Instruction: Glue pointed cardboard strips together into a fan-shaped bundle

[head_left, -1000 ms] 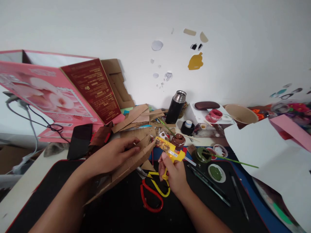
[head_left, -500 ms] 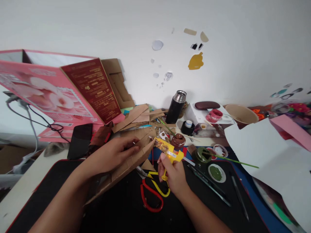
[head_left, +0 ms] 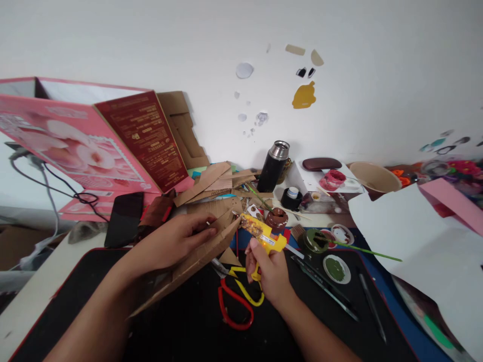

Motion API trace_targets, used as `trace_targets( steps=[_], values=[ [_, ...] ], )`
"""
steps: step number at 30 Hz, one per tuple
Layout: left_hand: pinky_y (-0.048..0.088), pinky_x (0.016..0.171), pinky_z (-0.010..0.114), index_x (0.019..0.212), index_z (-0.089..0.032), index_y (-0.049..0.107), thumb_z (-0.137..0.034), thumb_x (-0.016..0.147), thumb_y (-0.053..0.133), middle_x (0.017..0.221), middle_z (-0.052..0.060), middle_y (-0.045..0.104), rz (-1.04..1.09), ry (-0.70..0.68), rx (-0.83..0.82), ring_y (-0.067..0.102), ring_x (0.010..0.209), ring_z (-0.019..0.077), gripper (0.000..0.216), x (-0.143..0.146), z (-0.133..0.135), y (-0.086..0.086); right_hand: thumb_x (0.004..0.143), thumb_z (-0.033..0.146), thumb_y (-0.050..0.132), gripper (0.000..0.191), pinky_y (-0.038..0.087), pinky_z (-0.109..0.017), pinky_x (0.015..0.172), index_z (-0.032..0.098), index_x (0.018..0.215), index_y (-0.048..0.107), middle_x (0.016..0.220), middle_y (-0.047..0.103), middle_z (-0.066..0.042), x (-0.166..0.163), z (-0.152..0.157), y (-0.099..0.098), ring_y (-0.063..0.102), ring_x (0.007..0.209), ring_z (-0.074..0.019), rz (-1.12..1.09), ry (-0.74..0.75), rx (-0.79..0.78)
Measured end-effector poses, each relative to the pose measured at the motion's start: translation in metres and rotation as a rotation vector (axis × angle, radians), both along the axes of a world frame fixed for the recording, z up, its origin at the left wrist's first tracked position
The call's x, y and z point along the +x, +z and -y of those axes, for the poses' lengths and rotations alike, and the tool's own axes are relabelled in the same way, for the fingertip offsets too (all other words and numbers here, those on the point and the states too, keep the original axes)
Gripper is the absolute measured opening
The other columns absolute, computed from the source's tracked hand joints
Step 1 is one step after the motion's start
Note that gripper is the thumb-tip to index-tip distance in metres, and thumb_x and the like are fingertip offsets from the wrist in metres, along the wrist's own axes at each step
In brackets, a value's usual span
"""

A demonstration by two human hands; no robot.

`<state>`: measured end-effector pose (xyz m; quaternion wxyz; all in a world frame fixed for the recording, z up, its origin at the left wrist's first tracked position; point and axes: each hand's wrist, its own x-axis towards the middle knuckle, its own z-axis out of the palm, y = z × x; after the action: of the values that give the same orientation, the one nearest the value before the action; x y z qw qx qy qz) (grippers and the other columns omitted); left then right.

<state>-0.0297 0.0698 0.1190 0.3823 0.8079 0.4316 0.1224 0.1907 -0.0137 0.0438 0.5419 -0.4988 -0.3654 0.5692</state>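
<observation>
My right hand (head_left: 267,269) is wrapped around the handle of a yellow hot glue gun (head_left: 264,235), a clear glue stick jutting from its back. The gun's nozzle meets the upper right end of a folded piece of cardboard (head_left: 199,251). That cardboard is tilted over the black mat, and my left hand (head_left: 186,236) grips it with fingers curled along its far side; some fingertips are hidden. Below the gun lie scissors (head_left: 236,306) with red and yellow handles, their blades partly under the cardboard.
Cardboard scraps (head_left: 211,183) pile up behind my hands, near a black thermos (head_left: 273,166). Paint jars (head_left: 316,240) and a dish of green paint (head_left: 336,269) stand at right, beside pens (head_left: 372,304). At left are a phone (head_left: 124,219) and a pink box (head_left: 75,146).
Almost everything holds still. The glue gun has shifted very slightly to the right, its nozzle still at the cardboard's end.
</observation>
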Motion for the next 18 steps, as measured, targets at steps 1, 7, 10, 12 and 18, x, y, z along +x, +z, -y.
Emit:
trace_targets(
  steps=[1, 7, 10, 12, 18],
  values=[
    [0.055, 0.09, 0.033, 0.109, -0.024, 0.075, -0.05, 0.105, 0.05, 0.109, 0.003, 0.079, 0.0, -0.006, -0.006, 0.072, 0.1, 0.0232, 0.037, 0.0002, 0.0001, 0.0005, 0.081, 0.084, 0.072, 0.068, 0.036, -0.023, 0.041, 0.019, 0.067, 0.061, 0.039, 0.052, 0.003, 0.0002, 0.0001, 0.0002, 0.048, 0.033, -0.0106, 0.002, 0.003, -0.001],
    [0.055, 0.093, 0.034, 0.11, -0.024, 0.075, -0.05, 0.105, 0.05, 0.113, 0.005, 0.08, 0.005, -0.006, -0.003, 0.072, 0.102, 0.0241, 0.036, 0.001, 0.0, 0.0018, 0.081, 0.085, 0.071, 0.069, 0.035, -0.023, 0.04, 0.019, 0.066, 0.06, 0.039, 0.051, 0.002, 0.0011, 0.0004, 0.0012, 0.048, 0.032, -0.0111, 0.007, 0.001, -0.006],
    [0.055, 0.095, 0.035, 0.113, -0.024, 0.076, -0.051, 0.104, 0.051, 0.117, 0.005, 0.08, 0.012, 0.014, 0.0, 0.073, 0.105, 0.0254, 0.037, 0.0014, 0.0006, 0.0017, 0.079, 0.086, 0.071, 0.07, 0.035, -0.023, 0.04, 0.019, 0.065, 0.06, 0.038, 0.051, 0.002, 0.0005, 0.0001, 0.0022, 0.048, 0.032, -0.011, 0.005, 0.004, -0.008],
    [0.055, 0.097, 0.036, 0.113, -0.024, 0.076, -0.054, 0.103, 0.052, 0.118, 0.005, 0.079, 0.011, 0.033, 0.002, 0.072, 0.107, 0.0262, 0.039, 0.0017, 0.0009, 0.0012, 0.079, 0.087, 0.071, 0.07, 0.036, -0.023, 0.04, 0.019, 0.065, 0.06, 0.038, 0.051, 0.002, 0.0004, -0.0001, 0.0027, 0.048, 0.032, -0.0109, 0.006, 0.008, -0.011],
    [0.055, 0.094, 0.035, 0.111, -0.024, 0.075, -0.052, 0.105, 0.05, 0.114, 0.004, 0.08, -0.003, 0.008, 0.015, 0.073, 0.103, 0.0245, 0.038, 0.0013, 0.0001, 0.001, 0.081, 0.086, 0.07, 0.069, 0.037, -0.023, 0.041, 0.019, 0.065, 0.06, 0.038, 0.051, 0.002, 0.0013, 0.0003, 0.0012, 0.048, 0.033, -0.0111, 0.018, 0.017, -0.005]
  ],
)
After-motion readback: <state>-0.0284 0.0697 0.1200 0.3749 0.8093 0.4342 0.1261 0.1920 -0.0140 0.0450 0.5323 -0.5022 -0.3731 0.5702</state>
